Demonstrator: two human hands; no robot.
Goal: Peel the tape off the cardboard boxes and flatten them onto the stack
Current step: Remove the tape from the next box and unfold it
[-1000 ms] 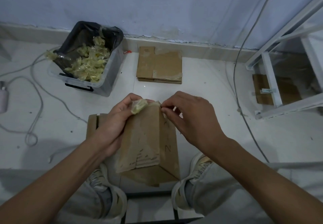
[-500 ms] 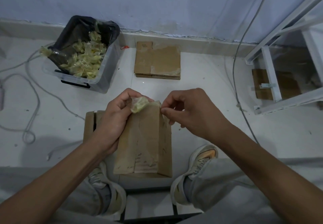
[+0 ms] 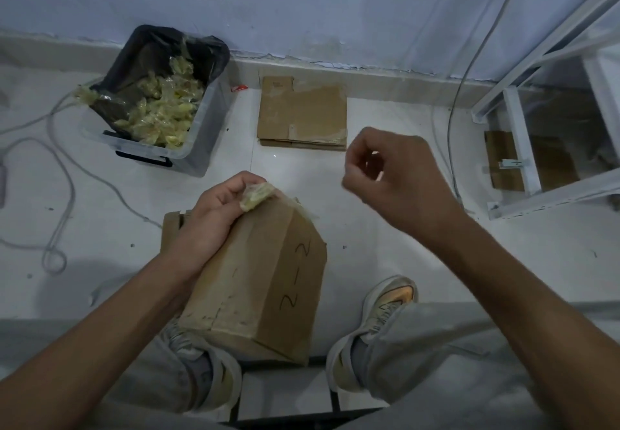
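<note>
Head view: left hand (image 3: 214, 225) grips box (image 3: 268, 282) and tape wad (image 3: 256, 194).

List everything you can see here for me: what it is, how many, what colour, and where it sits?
brown cardboard box marked 2-2: one, brown, held above the knees, centre
crumpled wad of yellowish peeled tape: one, at the box's top edge, in the left hand
stack of flattened brown cardboard: one, on the floor by the wall
clear plastic bin with black liner: one, far left, full of yellowish tape scraps
more brown cardboard: one piece, behind the left hand
white metal rack: one, right, cardboard on its lower shelf
grey cables: several, on the white floor
beige shoes: two, bottom
left hand: grips box and tape
right hand: raised clear of the box, fingertips pinched
</note>
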